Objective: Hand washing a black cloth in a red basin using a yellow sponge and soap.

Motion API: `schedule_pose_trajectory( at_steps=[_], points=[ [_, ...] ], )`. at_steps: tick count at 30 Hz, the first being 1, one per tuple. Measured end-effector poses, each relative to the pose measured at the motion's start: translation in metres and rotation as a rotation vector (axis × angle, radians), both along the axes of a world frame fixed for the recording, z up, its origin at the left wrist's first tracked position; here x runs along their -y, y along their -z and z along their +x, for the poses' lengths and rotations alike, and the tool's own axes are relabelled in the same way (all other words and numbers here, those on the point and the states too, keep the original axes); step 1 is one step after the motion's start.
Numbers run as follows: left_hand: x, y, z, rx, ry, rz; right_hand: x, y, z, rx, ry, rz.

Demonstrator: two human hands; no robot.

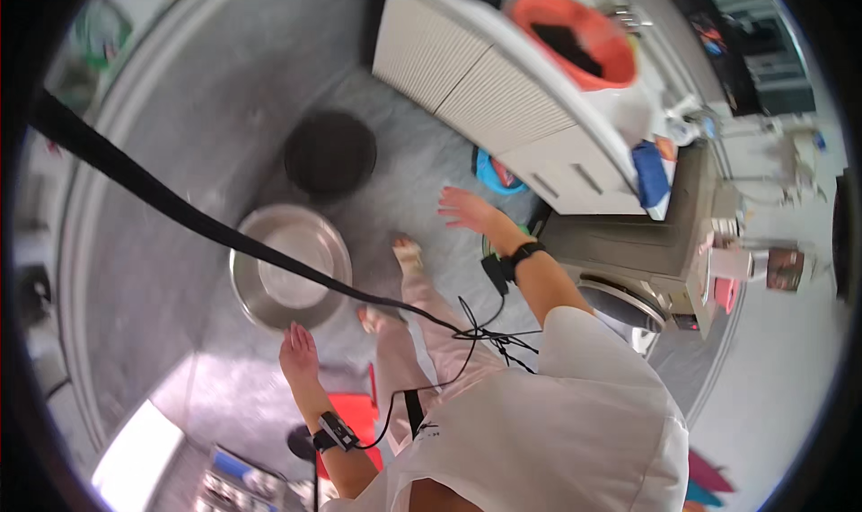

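Observation:
Beside the near rim of a wide silver metal basin point(253, 289) on the floor is my left hand point(299, 352). Its fingers are stretched out and hold nothing; whether the fingertips touch the rim I cannot tell. My right hand point(465, 209) hangs in the air to the right of the basin, fingers apart and empty. A round black thing point(330, 154), perhaps a stool or bucket, stands just beyond the basin. A black strap with a small device sits on each of my wrists.
Bare feet point(409, 256) stand right of the basin. A black cable point(215, 229) crosses the view. Red plastic thing point(352, 413) lies near my left forearm. At right are a white cabinet point(503, 99) with an orange-red basin point(620, 54) on top, and a grey washing machine point(620, 242).

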State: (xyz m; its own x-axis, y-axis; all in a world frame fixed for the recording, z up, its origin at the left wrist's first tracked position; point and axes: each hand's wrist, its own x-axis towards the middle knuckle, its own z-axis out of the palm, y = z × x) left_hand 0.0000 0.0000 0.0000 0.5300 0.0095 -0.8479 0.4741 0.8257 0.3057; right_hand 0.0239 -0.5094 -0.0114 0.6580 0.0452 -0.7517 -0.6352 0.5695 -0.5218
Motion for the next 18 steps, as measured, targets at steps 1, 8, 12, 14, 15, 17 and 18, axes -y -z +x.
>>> schedule_pose_trajectory(
  at_steps=[1, 8, 12, 14, 15, 17, 18],
  points=[
    [0.001, -0.007, 0.038, -0.003, 0.025, 0.031, 0.007, -0.015, 0.012, 0.033, 0.040, -0.068],
    [0.105, -0.122, 0.086, 0.124, 0.188, 0.017, 0.153, -0.247, -0.080, 0.003, 0.147, -0.352],
    [0.176, -0.148, 0.144, 0.179, 0.342, -0.026, 0.222, -0.256, -0.093, 0.025, 0.195, -0.398],
    [0.232, -0.166, 0.158, 0.190, 0.388, -0.018, 0.246, -0.274, -0.092, 0.049, 0.234, -0.532],
    [0.254, -0.171, 0.164, 0.213, 0.426, -0.023, 0.255, -0.279, -0.092, 0.053, 0.240, -0.524],
    [0.307, -0.186, 0.178, 0.244, 0.479, -0.024, 0.269, -0.287, -0.085, 0.091, 0.269, -0.572],
    [0.334, -0.198, 0.179, 0.273, 0.549, -0.029, 0.272, -0.296, -0.080, 0.102, 0.265, -0.587]
  ],
)
